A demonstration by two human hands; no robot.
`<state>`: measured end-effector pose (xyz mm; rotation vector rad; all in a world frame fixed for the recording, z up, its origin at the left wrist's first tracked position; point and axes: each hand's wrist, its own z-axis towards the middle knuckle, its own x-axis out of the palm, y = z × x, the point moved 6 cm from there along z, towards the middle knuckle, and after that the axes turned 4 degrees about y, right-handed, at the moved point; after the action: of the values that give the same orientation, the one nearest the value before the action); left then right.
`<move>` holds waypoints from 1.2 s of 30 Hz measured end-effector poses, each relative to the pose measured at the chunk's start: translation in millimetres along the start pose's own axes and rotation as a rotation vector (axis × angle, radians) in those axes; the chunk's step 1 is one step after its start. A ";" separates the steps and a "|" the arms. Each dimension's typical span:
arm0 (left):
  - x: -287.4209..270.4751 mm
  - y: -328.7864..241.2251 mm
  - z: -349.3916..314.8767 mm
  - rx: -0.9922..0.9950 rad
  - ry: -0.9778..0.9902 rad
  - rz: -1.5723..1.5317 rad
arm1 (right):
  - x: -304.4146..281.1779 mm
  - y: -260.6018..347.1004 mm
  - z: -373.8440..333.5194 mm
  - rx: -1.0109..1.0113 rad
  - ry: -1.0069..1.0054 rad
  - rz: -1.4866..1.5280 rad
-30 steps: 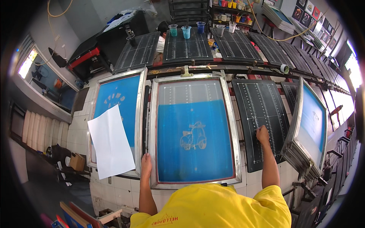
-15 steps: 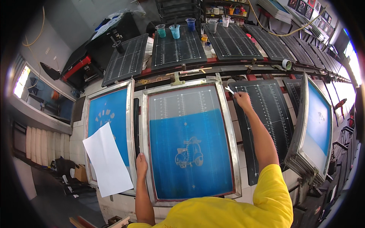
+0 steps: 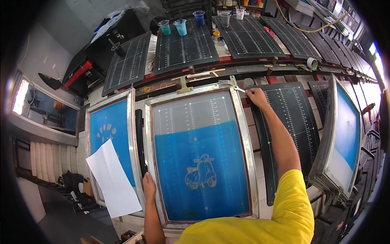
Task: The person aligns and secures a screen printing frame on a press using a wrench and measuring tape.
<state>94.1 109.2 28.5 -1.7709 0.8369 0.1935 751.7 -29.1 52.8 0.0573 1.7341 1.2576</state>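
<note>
A screen printing frame (image 3: 248,160) with silver metal sides lies in front of me, its blue mesh (image 3: 178,156) bearing a scooter picture. My left hand (image 3: 149,186) grips the frame's left side low down, the fingers partly hidden. A small silver spanner (image 3: 239,89) is pinched in my right hand (image 3: 256,97), just beyond the frame's far right corner. The spanner's head meets the metal bracket (image 3: 233,82) at that corner; whether it sits on a bolt is too small to tell. A second bracket (image 3: 184,86) holds the far side near the middle.
Another blue screen (image 3: 107,118) stands at left with a white paper sheet (image 3: 113,183) over it. Several stacked screens (image 3: 339,134) lean at right. A black marked board (image 3: 284,122) lies under my right arm. Paint cups (image 3: 180,27) stand on boards at the back.
My right hand has brought the spanner from open air beside the corner onto the bracket, turning its head leftward. The left hand stays at the frame's left side. The view has shifted slightly.
</note>
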 end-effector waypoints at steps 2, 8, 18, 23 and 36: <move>3.2 -1.8 3.1 -0.012 -0.002 -0.007 | -3.1 -5.0 9.2 -0.060 0.055 0.020; -3.7 11.8 3.5 -0.043 0.118 -0.099 | 13.9 13.2 9.0 -0.074 0.173 -0.276; 8.9 14.8 3.7 -0.119 0.230 -0.372 | 13.8 15.1 -1.7 0.084 0.087 -0.211; 9.1 18.7 5.9 -0.157 0.201 -0.319 | 20.7 12.8 -9.9 0.216 0.027 -0.183; 7.1 32.2 8.2 -0.141 0.246 -0.291 | 37.3 15.6 -23.4 0.303 -0.102 -0.149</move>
<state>81.5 109.0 -3.1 -2.0540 0.7401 -0.1644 707.8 -18.7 40.3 0.1639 1.7918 0.8630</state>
